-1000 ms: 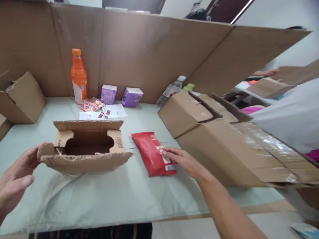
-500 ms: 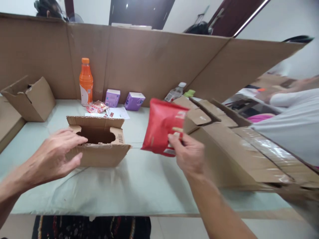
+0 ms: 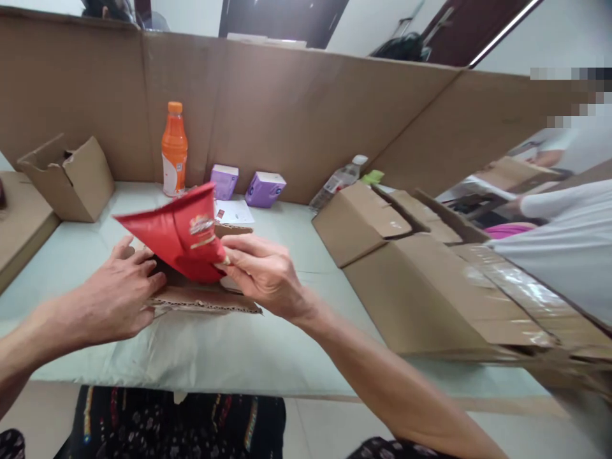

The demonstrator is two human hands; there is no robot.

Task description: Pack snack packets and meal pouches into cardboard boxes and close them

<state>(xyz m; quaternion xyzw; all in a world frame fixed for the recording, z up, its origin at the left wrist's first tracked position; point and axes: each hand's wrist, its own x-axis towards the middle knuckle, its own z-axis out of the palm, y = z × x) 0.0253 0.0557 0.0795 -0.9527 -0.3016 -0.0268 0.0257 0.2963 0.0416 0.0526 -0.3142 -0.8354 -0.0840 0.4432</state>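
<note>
My right hand (image 3: 268,274) pinches a red snack bag (image 3: 184,233) by its right corner. The bag is tilted over the mouth of a small open cardboard box (image 3: 205,299) and covers much of the opening. My left hand (image 3: 117,293) grips the left side of this box, its fingers over the edge and its thumb at the front flap. Behind the bag stand an orange drink bottle (image 3: 174,153) and two purple tissue packs (image 3: 224,182). A white paper (image 3: 234,211) lies in front of the packs.
Larger cardboard boxes (image 3: 411,299) line the right, a clear bottle (image 3: 337,182) leaning behind them. Another open box (image 3: 71,182) stands at the left. A tall cardboard wall (image 3: 296,115) closes the back. Beyond the right boxes is another person's white sleeve (image 3: 554,207).
My right hand has brought the red bag leftward from beside the right boxes to over the small box. My left hand has closed on the box's left side, and the box's front flap has tilted.
</note>
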